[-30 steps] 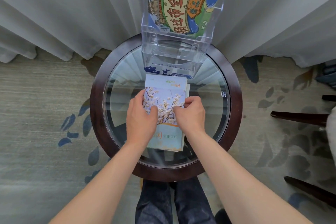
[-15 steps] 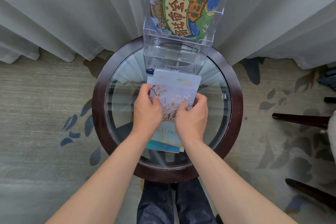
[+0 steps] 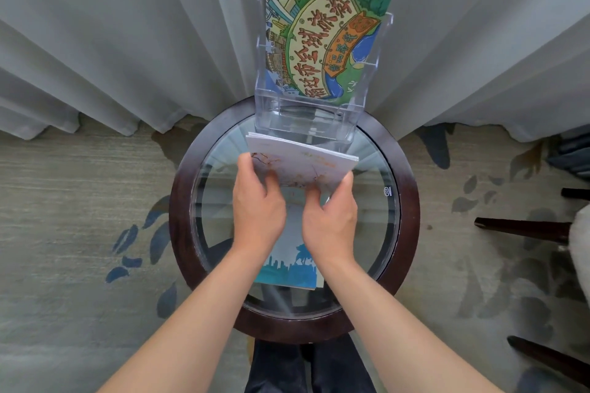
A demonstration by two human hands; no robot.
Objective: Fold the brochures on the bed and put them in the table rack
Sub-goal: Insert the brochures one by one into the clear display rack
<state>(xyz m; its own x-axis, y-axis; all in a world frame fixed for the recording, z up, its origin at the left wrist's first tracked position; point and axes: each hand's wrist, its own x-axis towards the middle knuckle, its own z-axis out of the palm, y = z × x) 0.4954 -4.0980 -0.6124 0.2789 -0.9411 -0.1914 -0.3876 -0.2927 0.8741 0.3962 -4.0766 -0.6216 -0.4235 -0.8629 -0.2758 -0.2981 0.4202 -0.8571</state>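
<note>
Together, the left hand (image 3: 259,217) and right hand (image 3: 330,222) grip one folded brochure stack (image 3: 303,166) before one clear rack (image 3: 306,118) holding one illustrated brochure (image 3: 322,41) on one round table (image 3: 408,201).

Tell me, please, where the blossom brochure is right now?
In the head view, the blossom brochure is centre frame, held by both hands above the glass table, just before the clear rack.

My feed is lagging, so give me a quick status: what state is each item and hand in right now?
Folded brochure: held in both hands, raised toward the rack, not yet in.
Left hand: grips brochure's left edge.
Right hand: grips brochure's right edge.
Clear rack: upright on table; front pocket empty.
Illustrated brochure: standing in rack's back pocket.
</note>
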